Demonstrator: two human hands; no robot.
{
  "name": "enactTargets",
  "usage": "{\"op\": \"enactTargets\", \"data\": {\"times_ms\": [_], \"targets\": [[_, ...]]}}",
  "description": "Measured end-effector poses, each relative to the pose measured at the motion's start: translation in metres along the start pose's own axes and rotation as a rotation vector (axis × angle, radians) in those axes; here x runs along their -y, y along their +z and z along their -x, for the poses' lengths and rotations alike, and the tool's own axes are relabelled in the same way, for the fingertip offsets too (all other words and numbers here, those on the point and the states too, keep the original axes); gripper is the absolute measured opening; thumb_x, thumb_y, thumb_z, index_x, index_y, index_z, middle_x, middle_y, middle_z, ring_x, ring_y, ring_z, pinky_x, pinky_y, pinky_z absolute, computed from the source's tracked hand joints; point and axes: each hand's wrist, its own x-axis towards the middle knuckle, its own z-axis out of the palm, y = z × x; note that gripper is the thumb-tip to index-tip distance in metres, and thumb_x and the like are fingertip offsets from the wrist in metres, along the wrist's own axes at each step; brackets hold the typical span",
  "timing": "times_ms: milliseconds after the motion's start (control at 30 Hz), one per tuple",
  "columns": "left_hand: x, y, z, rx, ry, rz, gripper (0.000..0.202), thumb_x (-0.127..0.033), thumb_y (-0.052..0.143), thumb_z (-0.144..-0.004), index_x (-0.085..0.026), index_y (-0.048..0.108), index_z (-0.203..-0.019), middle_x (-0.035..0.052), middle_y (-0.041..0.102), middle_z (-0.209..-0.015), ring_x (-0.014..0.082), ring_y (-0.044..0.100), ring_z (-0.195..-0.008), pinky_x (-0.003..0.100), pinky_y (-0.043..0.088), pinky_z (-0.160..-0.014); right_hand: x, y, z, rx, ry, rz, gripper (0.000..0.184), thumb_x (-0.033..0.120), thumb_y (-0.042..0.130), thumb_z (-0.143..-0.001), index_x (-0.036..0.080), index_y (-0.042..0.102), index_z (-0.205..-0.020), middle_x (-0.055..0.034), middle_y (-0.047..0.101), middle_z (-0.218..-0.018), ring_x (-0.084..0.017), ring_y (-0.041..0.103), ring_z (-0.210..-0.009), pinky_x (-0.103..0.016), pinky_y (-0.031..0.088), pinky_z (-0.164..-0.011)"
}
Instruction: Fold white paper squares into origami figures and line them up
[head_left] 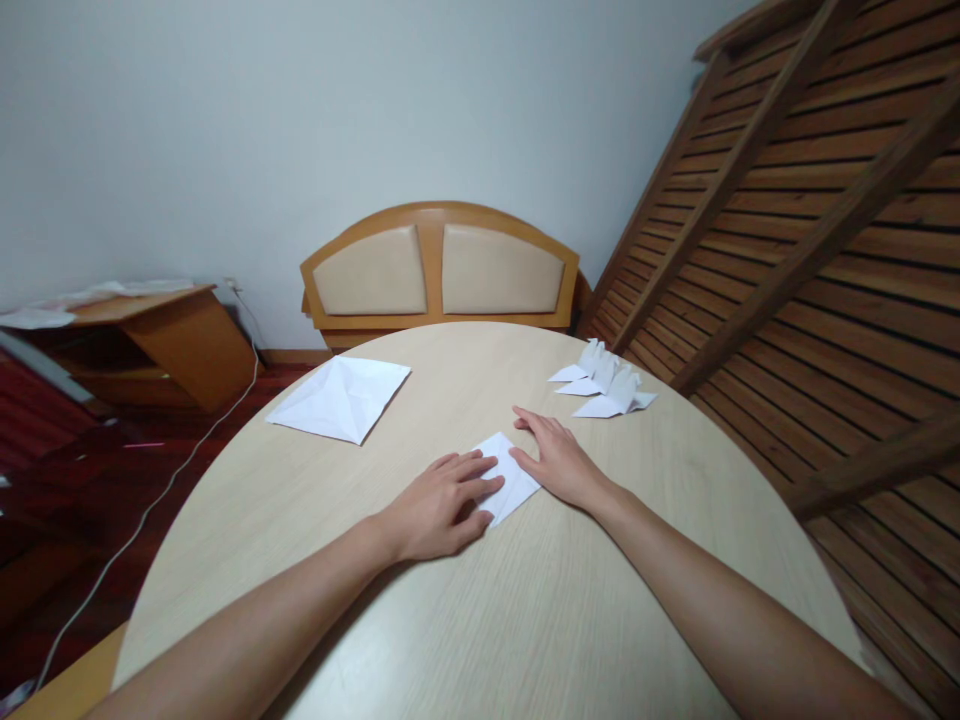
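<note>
A small folded square of white paper lies on the table, turned so that a corner points away from me. My left hand rests flat with its fingers spread over the paper's left side. At the paper's right edge is my right hand, its thumb touching the paper and its fingers stretched out. Neither hand grips anything. Beyond my right hand stand several folded white paper birds in a row. To the far left lies a larger creased sheet of white paper.
The round wooden table fills the foreground. Behind it stands a headboard with cream panels against the wall. Wooden slats lean at the right. A low desk and a white cable are at the left.
</note>
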Motion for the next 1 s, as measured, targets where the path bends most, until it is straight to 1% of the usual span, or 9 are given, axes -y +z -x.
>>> {"op": "enactTargets", "data": {"times_ms": [133, 267, 367, 467, 600, 733, 833, 900, 1000], "targets": [[0.000, 0.000, 0.000, -0.015, 0.003, 0.012, 0.048, -0.032, 0.056, -0.093, -0.019, 0.055, -0.139, 0.0148, 0.050, -0.150, 0.0336, 0.043, -0.141, 0.055, 0.036, -0.114, 0.006, 0.005, -0.003, -0.014, -0.005, 0.042, 0.056, 0.035, 0.065, -0.090, 0.022, 0.047, -0.140, -0.0111, 0.065, -0.124, -0.029, 0.057, -0.117, -0.047, 0.043, -0.101], [0.002, 0.001, 0.000, -0.017, 0.008, 0.011, 0.048, -0.032, 0.056, -0.093, -0.020, 0.055, -0.139, 0.0142, 0.050, -0.149, 0.0341, 0.043, -0.141, 0.055, 0.037, -0.113, 0.011, 0.007, -0.005, -0.005, 0.003, 0.090, 0.054, 0.039, 0.066, -0.089, 0.020, 0.050, -0.138, -0.0124, 0.064, -0.128, -0.030, 0.055, -0.119, -0.048, 0.044, -0.101], [0.002, 0.002, 0.001, -0.017, 0.010, 0.002, 0.048, -0.032, 0.055, -0.094, -0.020, 0.055, -0.140, 0.0144, 0.050, -0.150, 0.0336, 0.043, -0.141, 0.055, 0.036, -0.113, 0.010, 0.006, -0.006, 0.015, 0.004, 0.092, 0.051, 0.036, 0.065, -0.090, 0.022, 0.051, -0.137, -0.0116, 0.063, -0.130, -0.030, 0.054, -0.121, -0.048, 0.043, -0.102], [0.003, 0.002, 0.002, -0.015, 0.007, -0.005, 0.048, -0.034, 0.054, -0.094, -0.020, 0.054, -0.141, 0.0148, 0.048, -0.151, 0.0331, 0.042, -0.142, 0.056, 0.036, -0.114, 0.004, 0.002, -0.004, 0.044, -0.033, 0.069, 0.047, 0.033, 0.061, -0.093, 0.025, 0.052, -0.138, -0.0099, 0.060, -0.134, -0.028, 0.053, -0.123, -0.048, 0.042, -0.104], [0.005, 0.004, 0.002, -0.026, 0.012, 0.001, 0.048, -0.034, 0.055, -0.094, -0.021, 0.054, -0.141, 0.0142, 0.047, -0.152, 0.0330, 0.042, -0.141, 0.055, 0.035, -0.114, -0.005, -0.005, 0.000, 0.050, -0.082, 0.039, 0.043, 0.029, 0.059, -0.095, 0.026, 0.054, -0.137, -0.0107, 0.058, -0.136, -0.029, 0.051, -0.126, -0.050, 0.041, -0.105], [0.005, 0.004, 0.003, -0.062, 0.026, 0.024, 0.047, -0.034, 0.057, -0.093, -0.021, 0.056, -0.138, 0.0146, 0.049, -0.150, 0.0331, 0.046, -0.138, 0.054, 0.037, -0.113, -0.002, -0.013, 0.002, 0.032, -0.179, -0.004, 0.028, 0.020, 0.055, -0.096, 0.024, 0.065, -0.121, -0.0090, 0.065, -0.123, -0.025, 0.056, -0.117, -0.046, 0.044, -0.101], [0.004, 0.003, 0.002, -0.087, 0.018, 0.050, 0.048, -0.032, 0.060, -0.091, -0.021, 0.057, -0.137, 0.0153, 0.050, -0.148, 0.0324, 0.048, -0.135, 0.053, 0.038, -0.112, 0.008, -0.016, 0.002, 0.050, -0.212, -0.060, 0.022, 0.020, 0.055, -0.097, 0.022, 0.068, -0.115, -0.0072, 0.071, -0.111, -0.023, 0.060, -0.108, -0.042, 0.046, -0.097], [0.003, 0.004, 0.002, -0.098, -0.001, 0.068, 0.055, -0.032, 0.062, -0.089, -0.020, 0.051, -0.142, 0.0169, 0.048, -0.150, 0.0324, 0.046, -0.137, 0.053, 0.038, -0.113, 0.014, -0.016, 0.003, 0.066, -0.214, -0.082, 0.022, 0.025, 0.057, -0.098, 0.022, 0.068, -0.117, -0.0072, 0.073, -0.110, -0.023, 0.062, -0.105, -0.041, 0.047, -0.095], [0.004, 0.006, 0.003, -0.123, -0.011, 0.093, 0.074, -0.031, 0.064, -0.087, -0.015, 0.033, -0.152, 0.0209, 0.037, -0.156, 0.0325, 0.036, -0.145, 0.053, 0.035, -0.116, 0.022, -0.014, 0.003, 0.086, -0.202, -0.085, 0.024, 0.031, 0.057, -0.098, 0.021, 0.068, -0.117, -0.0074, 0.073, -0.112, -0.023, 0.063, -0.104, -0.040, 0.046, -0.093]]}}
